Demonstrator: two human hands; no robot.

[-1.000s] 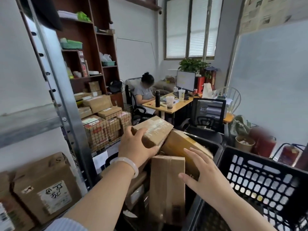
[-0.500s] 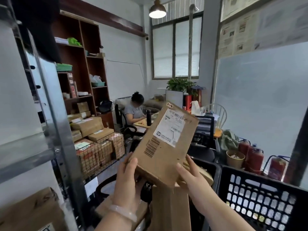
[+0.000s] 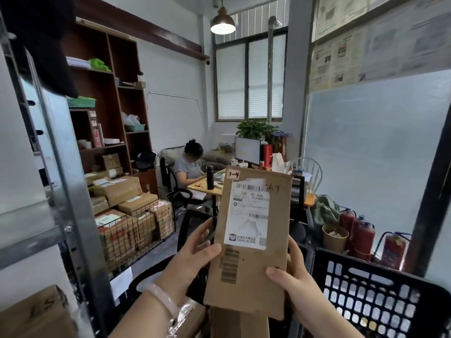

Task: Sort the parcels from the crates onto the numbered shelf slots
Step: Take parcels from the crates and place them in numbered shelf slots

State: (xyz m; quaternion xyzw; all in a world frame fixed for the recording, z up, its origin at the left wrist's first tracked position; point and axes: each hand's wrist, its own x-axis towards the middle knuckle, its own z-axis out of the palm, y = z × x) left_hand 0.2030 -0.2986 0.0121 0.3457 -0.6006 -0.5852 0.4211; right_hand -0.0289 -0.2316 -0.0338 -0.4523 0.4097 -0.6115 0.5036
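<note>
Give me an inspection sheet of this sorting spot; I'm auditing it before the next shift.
Surface: metal shelf rack at left; a taped box sits on its low shelf.
Job's things: flat cardboard parcel held upright, label facing the camera, "1-4" handwritten on top; black crate at right.
Clutter: boxes in a wire cage; fire extinguishers.
Grippers: left hand and right hand grip the parcel's edges.
Cables: nothing seen.
Surroundings: seated person at a desk, monitor, wooden bookcase.

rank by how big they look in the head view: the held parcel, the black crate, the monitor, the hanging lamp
1. black crate
2. held parcel, close to the camera, so unsure against the crate
3. monitor
4. hanging lamp
</note>
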